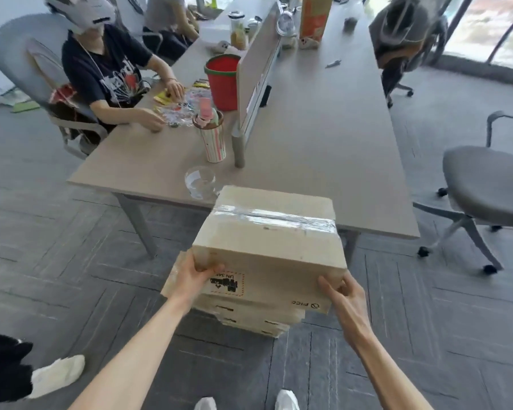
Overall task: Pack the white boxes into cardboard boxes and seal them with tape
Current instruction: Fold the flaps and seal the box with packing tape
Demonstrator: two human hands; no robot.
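Observation:
A cardboard box [267,244], its top flaps closed with a strip of clear tape [274,218], is in the middle of the head view, just in front of the table's near edge. My left hand [194,275] grips its near left corner, thumb on the front face. My right hand [342,290] grips the near right corner. The box sits on or just above a stack of flattened cardboard boxes [249,318] on the floor; I cannot tell whether they touch. No white boxes are visible.
A long grey table [323,161] carries a clear glass bowl [200,182], a striped cup [214,140], a red bucket [222,79] and a divider panel. A seated person works at its left side. Office chairs stand at the right. My shoes are below.

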